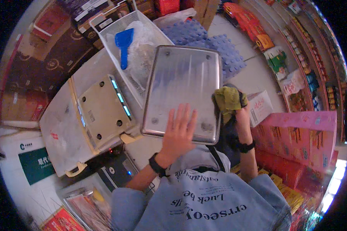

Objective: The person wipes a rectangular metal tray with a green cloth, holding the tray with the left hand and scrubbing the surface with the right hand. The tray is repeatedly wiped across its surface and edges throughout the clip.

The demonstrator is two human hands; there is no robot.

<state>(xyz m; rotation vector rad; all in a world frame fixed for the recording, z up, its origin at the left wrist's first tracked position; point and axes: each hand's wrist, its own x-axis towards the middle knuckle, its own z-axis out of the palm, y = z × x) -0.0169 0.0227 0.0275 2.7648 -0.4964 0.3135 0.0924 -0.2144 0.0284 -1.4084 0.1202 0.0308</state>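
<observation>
A rectangular stainless-steel tray (185, 83) with a raised rim lies before me, close to my body. My left hand (179, 135) rests flat on its near part, fingers extended and slightly apart. In my right hand (242, 101) is a folded olive-green cloth (228, 98), at the tray's right rim. The cloth hides part of that hand's fingers. Left of the tray sits a beige weighing-scale base (104, 109) with dark round supports on top and lit displays along its sides.
A white mesh basket (110, 49) behind the tray holds a blue scoop (123, 47) and clear plastic bags (141, 57). Blue studded mats (228, 55) lie on the floor. Pink cartons (295, 135) and a white box (260, 106) stand at right, near stocked shelves (309, 57).
</observation>
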